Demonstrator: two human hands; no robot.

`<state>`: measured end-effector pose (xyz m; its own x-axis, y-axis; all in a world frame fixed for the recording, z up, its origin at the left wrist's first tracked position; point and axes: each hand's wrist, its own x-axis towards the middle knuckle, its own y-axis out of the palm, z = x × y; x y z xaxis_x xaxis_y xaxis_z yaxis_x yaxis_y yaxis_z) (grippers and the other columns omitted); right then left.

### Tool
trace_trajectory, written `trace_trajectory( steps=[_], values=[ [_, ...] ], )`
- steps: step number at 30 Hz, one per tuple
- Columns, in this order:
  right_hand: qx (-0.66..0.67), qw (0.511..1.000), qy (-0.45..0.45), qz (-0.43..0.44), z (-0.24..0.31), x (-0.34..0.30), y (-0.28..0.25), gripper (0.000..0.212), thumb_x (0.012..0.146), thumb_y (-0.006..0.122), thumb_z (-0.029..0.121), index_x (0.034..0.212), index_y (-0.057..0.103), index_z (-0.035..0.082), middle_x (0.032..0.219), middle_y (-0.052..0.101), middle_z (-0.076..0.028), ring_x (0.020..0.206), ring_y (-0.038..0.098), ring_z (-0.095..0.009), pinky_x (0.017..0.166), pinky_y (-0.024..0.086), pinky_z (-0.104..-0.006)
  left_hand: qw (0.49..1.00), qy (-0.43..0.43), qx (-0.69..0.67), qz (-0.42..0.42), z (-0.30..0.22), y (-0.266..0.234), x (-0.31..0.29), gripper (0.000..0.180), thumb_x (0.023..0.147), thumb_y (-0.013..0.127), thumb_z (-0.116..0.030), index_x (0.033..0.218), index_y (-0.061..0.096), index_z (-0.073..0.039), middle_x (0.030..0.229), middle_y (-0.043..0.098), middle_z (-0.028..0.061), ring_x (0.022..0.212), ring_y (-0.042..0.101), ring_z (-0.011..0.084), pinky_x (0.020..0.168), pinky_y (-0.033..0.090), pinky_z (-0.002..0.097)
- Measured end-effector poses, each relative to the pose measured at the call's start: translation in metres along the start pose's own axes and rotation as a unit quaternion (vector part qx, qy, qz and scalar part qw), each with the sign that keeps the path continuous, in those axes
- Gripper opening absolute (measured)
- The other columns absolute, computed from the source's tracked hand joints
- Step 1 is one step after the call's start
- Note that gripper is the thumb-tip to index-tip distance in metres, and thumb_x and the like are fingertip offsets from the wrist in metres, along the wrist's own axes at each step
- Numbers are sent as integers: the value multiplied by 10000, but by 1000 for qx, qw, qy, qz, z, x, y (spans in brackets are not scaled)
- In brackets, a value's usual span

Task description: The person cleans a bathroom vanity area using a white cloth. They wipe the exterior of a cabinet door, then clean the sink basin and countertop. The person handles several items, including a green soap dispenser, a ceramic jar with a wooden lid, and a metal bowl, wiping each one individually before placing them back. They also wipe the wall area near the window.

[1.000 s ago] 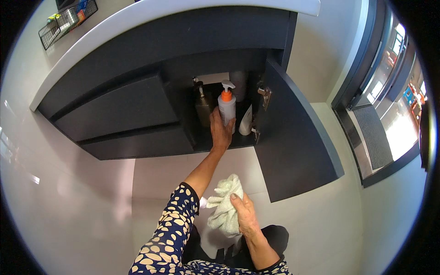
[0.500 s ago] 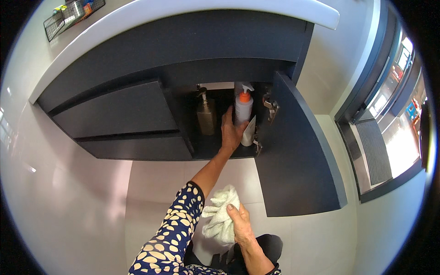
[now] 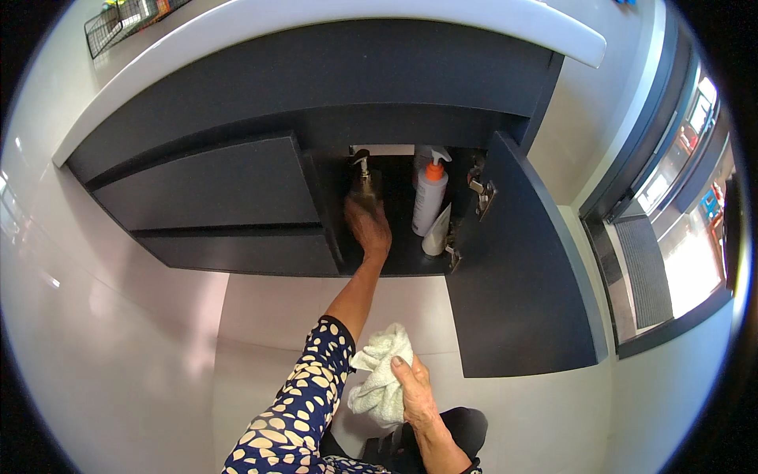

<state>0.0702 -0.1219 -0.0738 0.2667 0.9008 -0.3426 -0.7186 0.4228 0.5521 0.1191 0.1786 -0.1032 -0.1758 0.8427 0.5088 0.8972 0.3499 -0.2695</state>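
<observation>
Inside the open cabinet, my left hand (image 3: pixel 368 227) is wrapped round the lower part of a dark gold pump bottle (image 3: pixel 366 183). Its fingers are partly hidden behind the bottle and in shadow. To the right stands a white pump bottle (image 3: pixel 429 199) with an orange collar. A pale squeeze tube (image 3: pixel 437 233) leans in front of it, by the door hinge. Low in the view, nearer my body, my right hand (image 3: pixel 414 387) grips a crumpled pale green cloth (image 3: pixel 383 379), thumb on top.
The dark cabinet door (image 3: pixel 529 276) hangs open on the right, with metal hinges (image 3: pixel 482 196) along its inner edge. Closed drawers (image 3: pixel 213 189) lie to the left, under a white countertop (image 3: pixel 316 11). A wire basket (image 3: pixel 118 24) sits at the upper left, a window (image 3: pixel 663 237) at the right.
My left hand has moved left, from beside the white pump bottle to the gold one, and closed round it. The right hand still holds the cloth. The view has shifted slightly.
</observation>
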Motion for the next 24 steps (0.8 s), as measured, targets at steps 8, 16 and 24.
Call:
trace_trajectory(
  steps=[8,16,24],
  values=[
    [-3,1000,8,14,-7,2,-3,482,910,565,260,1264,443,-42,1101,573,-127,955,564,-183,821,482,-318,985,33,-107,130,19,23,7,581,830,650,-93,1315,344,0,1271,454,212,1148,470,333,986,377,404],
    [23,1000,-5,-8,3,3,2,426,913,506,169,1278,423,-36,1127,585,-159,952,615,-243,820,533,-366,970,65,-96,212,3,0,0,658,806,681,-104,1343,324,29,1324,420,233,1222,426,349,1031,340,395],
    [24,983,-160,-86,32,1,-5,447,916,529,225,1279,438,-20,1143,577,-146,970,595,-220,826,518,-341,954,190,-145,183,-1,-151,-52,218,812,637,-19,1029,617,-21,1075,588,150,981,581,272,830,466,324]
  ],
)
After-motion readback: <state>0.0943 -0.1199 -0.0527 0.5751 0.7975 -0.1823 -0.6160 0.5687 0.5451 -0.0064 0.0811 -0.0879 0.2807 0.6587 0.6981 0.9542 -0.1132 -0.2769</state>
